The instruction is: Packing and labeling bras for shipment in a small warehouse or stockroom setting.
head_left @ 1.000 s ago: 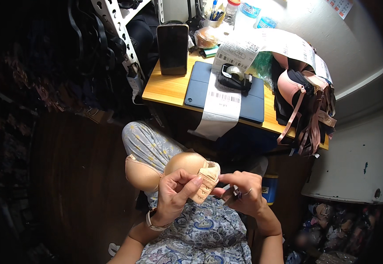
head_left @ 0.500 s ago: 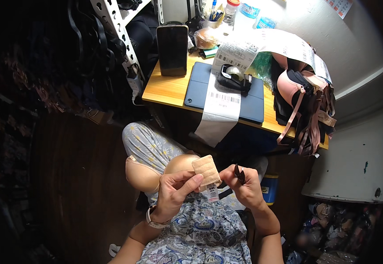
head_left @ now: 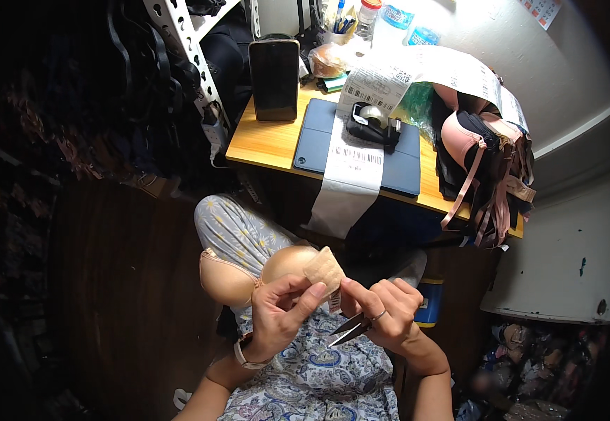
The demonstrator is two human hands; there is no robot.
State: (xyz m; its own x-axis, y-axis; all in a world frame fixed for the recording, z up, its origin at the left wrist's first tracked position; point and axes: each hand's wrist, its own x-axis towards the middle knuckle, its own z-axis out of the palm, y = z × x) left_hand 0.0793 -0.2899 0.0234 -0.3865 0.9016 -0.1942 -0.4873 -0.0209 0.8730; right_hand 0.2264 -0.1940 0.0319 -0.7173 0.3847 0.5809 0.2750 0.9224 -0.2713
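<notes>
My left hand (head_left: pixel 287 309) pinches the padded band end (head_left: pixel 323 266) of a beige bra (head_left: pixel 224 279) lying over my lap, one cup behind that hand. A small printed tag (head_left: pixel 335 299) hangs below the band, partly covered by fingers. My right hand (head_left: pixel 389 312) holds dark-handled scissors (head_left: pixel 350 330), blades angled down to the left, while its index fingertip touches the band's right edge.
Ahead, a wooden desk (head_left: pixel 249 144) bears an upright phone (head_left: pixel 273 81), a blue tablet case (head_left: pixel 407 172), long paper labels (head_left: pixel 347 193), a black tape dispenser (head_left: pixel 371 133) and piled bras (head_left: pixel 466 140). A metal shelf (head_left: pixel 179 49) stands left; a blue container (head_left: pixel 429 302) stands right.
The band flipped from hooks up to plain backing up, showing the tag, and is now more tilted. My right hand turned, bringing the scissors down leftward and a fingertip onto the band.
</notes>
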